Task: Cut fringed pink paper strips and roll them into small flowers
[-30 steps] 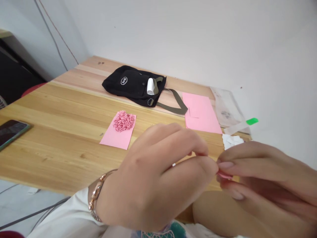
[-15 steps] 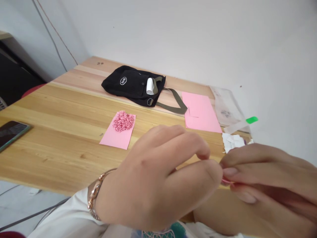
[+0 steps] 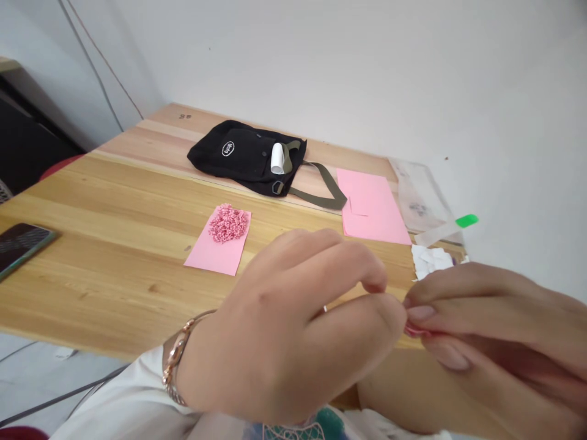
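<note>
Head view: a small pink piece (image 3: 414, 330), thin and curved, shows only its edge; the rest is hidden. It sits pinched in the fingers of the right hand (image 3: 499, 333), beside the left hand's (image 3: 293, 324) thumb tip; whether the left fingers grasp it too, I cannot tell.

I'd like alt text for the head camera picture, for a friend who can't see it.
The right hand pinches a small pink piece close to the left hand, at a wooden table. On the table lie a pink card bearing a pink cluster, a black bag with a white roll on it, larger pink sheets, and a phone at far left.
</note>
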The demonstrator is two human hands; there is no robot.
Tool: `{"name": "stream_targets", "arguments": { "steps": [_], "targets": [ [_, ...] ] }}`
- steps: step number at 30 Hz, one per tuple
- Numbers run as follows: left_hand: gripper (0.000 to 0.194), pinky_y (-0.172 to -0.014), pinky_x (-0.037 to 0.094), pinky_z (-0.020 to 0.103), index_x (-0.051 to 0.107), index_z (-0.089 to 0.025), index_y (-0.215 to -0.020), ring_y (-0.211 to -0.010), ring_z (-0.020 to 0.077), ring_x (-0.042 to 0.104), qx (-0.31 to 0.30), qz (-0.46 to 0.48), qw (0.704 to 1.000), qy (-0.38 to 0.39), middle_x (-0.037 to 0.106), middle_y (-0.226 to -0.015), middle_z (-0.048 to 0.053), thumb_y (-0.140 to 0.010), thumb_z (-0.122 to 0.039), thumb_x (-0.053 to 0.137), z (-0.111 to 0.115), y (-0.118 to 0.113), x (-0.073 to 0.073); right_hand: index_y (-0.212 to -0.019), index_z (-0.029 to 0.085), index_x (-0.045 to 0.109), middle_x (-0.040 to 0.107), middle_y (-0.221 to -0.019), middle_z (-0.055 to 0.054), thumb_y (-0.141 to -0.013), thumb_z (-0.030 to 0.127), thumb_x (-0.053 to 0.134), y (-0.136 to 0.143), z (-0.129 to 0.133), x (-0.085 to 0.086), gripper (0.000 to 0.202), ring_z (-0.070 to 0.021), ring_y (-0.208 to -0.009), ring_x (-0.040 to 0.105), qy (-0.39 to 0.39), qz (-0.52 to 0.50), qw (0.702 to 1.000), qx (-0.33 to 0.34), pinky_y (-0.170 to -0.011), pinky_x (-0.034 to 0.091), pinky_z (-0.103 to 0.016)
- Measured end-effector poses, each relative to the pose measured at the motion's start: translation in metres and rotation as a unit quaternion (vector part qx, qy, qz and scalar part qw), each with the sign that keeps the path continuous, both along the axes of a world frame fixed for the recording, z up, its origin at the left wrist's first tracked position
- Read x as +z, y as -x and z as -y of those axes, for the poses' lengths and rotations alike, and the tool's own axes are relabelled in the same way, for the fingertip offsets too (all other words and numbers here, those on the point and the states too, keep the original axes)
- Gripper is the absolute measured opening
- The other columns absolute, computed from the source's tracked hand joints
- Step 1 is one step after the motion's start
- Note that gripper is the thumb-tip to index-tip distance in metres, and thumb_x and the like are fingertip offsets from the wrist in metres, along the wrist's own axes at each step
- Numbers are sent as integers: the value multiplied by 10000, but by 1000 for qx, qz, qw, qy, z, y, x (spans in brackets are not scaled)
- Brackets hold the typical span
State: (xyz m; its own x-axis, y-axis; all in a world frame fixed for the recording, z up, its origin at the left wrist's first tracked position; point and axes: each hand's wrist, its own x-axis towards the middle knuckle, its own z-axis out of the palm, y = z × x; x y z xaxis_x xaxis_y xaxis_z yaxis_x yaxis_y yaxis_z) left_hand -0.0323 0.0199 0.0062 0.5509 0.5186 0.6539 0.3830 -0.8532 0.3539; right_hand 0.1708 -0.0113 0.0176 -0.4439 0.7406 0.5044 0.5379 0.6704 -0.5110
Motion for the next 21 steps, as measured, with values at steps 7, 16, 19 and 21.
{"name": "stream_targets", "arguments": {
  "steps": [7, 16, 19, 21],
  "targets": [
    [242, -635, 459, 232, 580, -174, -658, -659, 92, 538, -1, -3, 1000, 2, 637, -768, -1, -831, -64, 450, -1, -1, 0, -893, 208, 656, 679, -761, -12, -740, 52, 613, 6, -3, 9, 222, -87, -681, 661, -9, -7, 1000, 9, -618, 553, -101],
    [251, -636, 431, 223, 564, -179, -636, -657, 95, 531, 5, -29, 999, -23, 621, -763, -1, -843, -83, 460, 1, 0, 3, -806, 219, 643, 671, -684, -8, -753, 147, 643, 14, -3, 6, 90, -122, -669, 658, 8, -43, 998, -47, -549, 559, -168],
    [255, -628, 428, 225, 552, -178, -616, -656, 97, 529, 11, -32, 999, -28, 612, -756, -2, -831, -71, 467, 1, 0, 2, -806, 206, 646, 673, -655, -8, -714, 66, 636, 14, -5, 8, 167, -123, -632, 660, 19, -41, 999, -7, -529, 558, -163],
    [258, -623, 431, 226, 549, -178, -607, -656, 96, 532, 12, -30, 999, -32, 612, -751, -5, -824, -64, 470, 2, -1, 3, -812, 203, 643, 674, -660, -6, -709, 63, 642, 14, -7, 9, 174, -121, -631, 661, 26, -36, 999, 3, -534, 562, -159]
  ]
}}
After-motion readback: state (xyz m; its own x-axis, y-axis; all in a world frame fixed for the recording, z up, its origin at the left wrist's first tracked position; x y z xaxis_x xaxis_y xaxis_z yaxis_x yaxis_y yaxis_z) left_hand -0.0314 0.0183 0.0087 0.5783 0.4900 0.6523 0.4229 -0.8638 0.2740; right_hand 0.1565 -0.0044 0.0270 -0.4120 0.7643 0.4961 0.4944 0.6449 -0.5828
